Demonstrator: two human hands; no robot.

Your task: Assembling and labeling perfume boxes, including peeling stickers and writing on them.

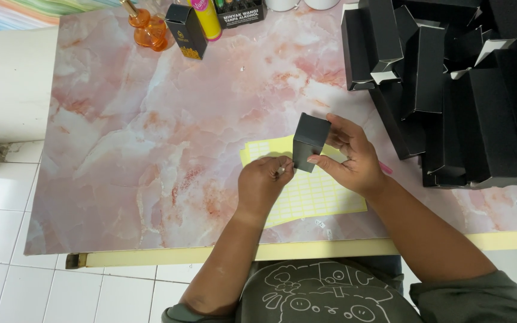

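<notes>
Our right hand (pixel 354 158) wraps its fingers around a small black box (pixel 310 142), upright above the yellow label sheet (pixel 312 194). Our left hand (pixel 262 182) pinches fingertips against the box's lower edge; we cannot tell if a label sits between them. We judge labelling is in hand; next calls for pressing flat. Black boxes (pixel 450 90) at far right are partly cut off.

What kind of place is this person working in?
Likely a small home packing station: a pile of black cartons on a marbled pink table, a yellow sticker sheet, and an orange glass bottle above tiled floor.
</notes>
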